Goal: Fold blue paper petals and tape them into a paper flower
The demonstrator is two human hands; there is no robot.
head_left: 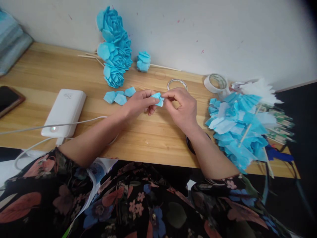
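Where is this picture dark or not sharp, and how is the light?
Head view: upper right corner is dark; the green-and-white bundle looks smeared; print inside the tape roll is unreadable; light looks soft, without strong glare on the held blue paper.

From my remote seat I take this for a small handicraft workspace; home or workshop, I can't tell. Blue paper flowers (115, 54) line the wooden table's (148, 142) wall side, a tape roll (210, 85) and rumpled blue paper (230, 122) occupy its right, a power bank (63, 109) and phone (10, 99) its left.
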